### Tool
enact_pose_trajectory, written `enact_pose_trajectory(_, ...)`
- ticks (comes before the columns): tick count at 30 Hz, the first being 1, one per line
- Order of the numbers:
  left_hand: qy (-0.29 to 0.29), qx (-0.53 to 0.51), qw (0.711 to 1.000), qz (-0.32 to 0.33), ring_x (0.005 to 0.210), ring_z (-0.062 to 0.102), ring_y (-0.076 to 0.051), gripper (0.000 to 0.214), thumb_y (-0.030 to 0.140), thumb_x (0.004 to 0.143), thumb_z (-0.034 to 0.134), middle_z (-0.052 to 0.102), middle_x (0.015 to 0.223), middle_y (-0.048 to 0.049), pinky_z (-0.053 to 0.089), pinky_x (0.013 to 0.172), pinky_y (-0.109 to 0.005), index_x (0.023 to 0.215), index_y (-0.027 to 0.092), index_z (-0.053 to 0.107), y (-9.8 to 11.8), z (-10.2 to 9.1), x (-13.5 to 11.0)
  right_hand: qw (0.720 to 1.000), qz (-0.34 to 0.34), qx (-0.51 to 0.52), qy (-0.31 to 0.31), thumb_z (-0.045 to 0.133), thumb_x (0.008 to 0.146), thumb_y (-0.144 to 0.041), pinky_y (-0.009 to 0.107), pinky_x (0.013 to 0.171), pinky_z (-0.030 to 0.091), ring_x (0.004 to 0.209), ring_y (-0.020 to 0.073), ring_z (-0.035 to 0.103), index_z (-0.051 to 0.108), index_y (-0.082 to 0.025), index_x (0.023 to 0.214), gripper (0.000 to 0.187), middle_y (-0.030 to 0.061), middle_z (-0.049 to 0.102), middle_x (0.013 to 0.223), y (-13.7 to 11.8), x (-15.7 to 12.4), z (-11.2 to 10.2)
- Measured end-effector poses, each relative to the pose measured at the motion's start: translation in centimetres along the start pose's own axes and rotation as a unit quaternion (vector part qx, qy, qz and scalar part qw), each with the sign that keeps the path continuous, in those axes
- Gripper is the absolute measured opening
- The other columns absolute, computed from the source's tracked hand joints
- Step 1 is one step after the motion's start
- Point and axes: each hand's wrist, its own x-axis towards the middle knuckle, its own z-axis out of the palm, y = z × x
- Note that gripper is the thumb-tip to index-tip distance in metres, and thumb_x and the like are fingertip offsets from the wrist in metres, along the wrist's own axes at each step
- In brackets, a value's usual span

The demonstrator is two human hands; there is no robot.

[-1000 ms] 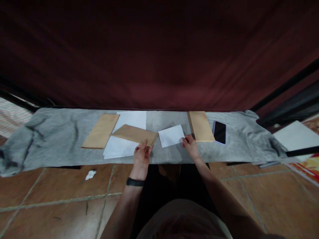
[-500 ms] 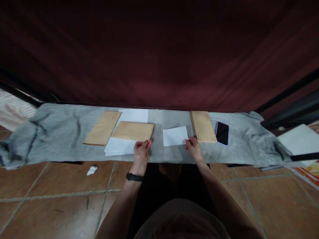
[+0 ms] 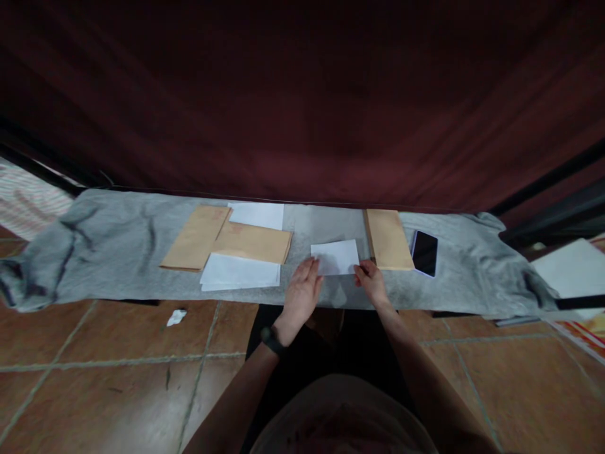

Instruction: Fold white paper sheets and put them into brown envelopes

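Observation:
A small white sheet of paper (image 3: 336,255), perhaps folded, is in front of me on a grey cloth (image 3: 326,221). At its lower right corner, the fingers of my right hand (image 3: 372,282) are closed on the paper. My left hand (image 3: 304,289) lies with its fingers stretched out, the tips at the paper's lower left corner. Left of that hand, a brown envelope (image 3: 253,241) rests across larger white sheets (image 3: 243,272). A second brown envelope (image 3: 195,238) is farther left, touching it. Beyond my right hand lies a stack of brown envelopes (image 3: 389,239).
A phone (image 3: 424,254) with a dark screen is at the right of the envelope stack. A dark red curtain (image 3: 302,126) hangs behind the narrow cloth-covered surface. Below are floor tiles (image 3: 127,403) with a crumpled white scrap (image 3: 176,317).
My left hand has left the middle brown envelope and moved right to the small white paper, its fingers straightening. That envelope now sits slightly farther left. My right hand stays at the paper's corner.

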Motion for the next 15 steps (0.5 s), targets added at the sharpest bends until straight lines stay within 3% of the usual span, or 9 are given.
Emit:
enact_pose_trajectory(1,-0.042,0.102,0.992,0.063,0.147,0.036,-0.029,0.048,0.037,0.093,0.059,0.049,0.153,-0.0115,0.027,0.123,-0.05,0.137,0.019,0.056,0.2,0.5,-0.1,1.0,0.001,-0.005,-0.003,0.061,0.077,-0.056,0.025,0.042,0.049,0.046,0.0141,0.056,0.054,-0.024,0.083,0.033,-0.0061,0.056,0.056,0.0,0.0,-0.1)
enact_pose_trajectory(3,-0.105,0.281,0.94,0.165,0.153,0.024,-0.027,0.058,0.039,0.099,0.046,0.034,0.162,-0.0121,0.022,0.125,-0.051,0.151,0.016,0.038,0.2,1.5,-0.1,1.0,0.002,-0.016,-0.009,0.061,0.077,-0.054,0.024,0.041,0.048,0.045,0.0135,0.055,0.054,-0.024,0.081,0.031,-0.0057,0.057,0.057,0.0,-0.1,-0.3)
enact_pose_trajectory(5,-0.127,0.368,0.899,0.202,0.154,0.02,-0.026,0.065,0.045,0.1,0.043,0.03,0.163,-0.0138,0.021,0.125,-0.05,0.155,0.013,0.03,-0.2,2.4,0.0,1.0,0.005,-0.029,-0.012,0.059,0.078,-0.053,0.023,0.04,0.047,0.044,0.0132,0.055,0.055,-0.024,0.079,0.03,-0.0052,0.058,0.057,0.0,-0.1,-0.3)
enact_pose_trajectory(7,-0.136,0.409,0.878,0.206,0.154,0.018,-0.027,0.07,0.051,0.1,0.043,0.029,0.163,-0.0152,0.02,0.126,-0.049,0.155,0.011,0.03,-0.8,3.1,0.0,0.999,0.008,-0.045,-0.013,0.059,0.079,-0.052,0.023,0.039,0.046,0.045,0.0131,0.055,0.054,-0.024,0.078,0.028,-0.005,0.058,0.057,0.0,-0.1,-0.4)
enact_pose_trajectory(12,-0.145,0.435,0.863,0.212,0.154,0.019,-0.027,0.073,0.057,0.099,0.042,0.026,0.164,-0.0166,0.018,0.126,-0.049,0.155,0.012,0.03,-1.6,3.4,-0.1,0.995,0.014,-0.098,-0.015,0.058,0.081,-0.044,0.024,0.04,0.044,0.042,0.0133,0.054,0.055,-0.024,0.075,0.022,-0.0038,0.058,0.057,0.0,-0.2,-0.7)
enact_pose_trajectory(15,-0.15,0.436,0.857,0.23,0.153,0.02,-0.028,0.072,0.057,0.098,0.045,0.026,0.164,-0.0167,0.018,0.125,-0.051,0.156,0.017,0.03,-1.7,3.0,-0.1,0.991,0.009,-0.136,0.0,0.059,0.083,-0.035,0.027,0.05,0.05,0.054,0.0166,0.06,0.059,-0.023,0.079,0.013,0.0005,0.063,0.067,-0.2,-0.6,-1.1)
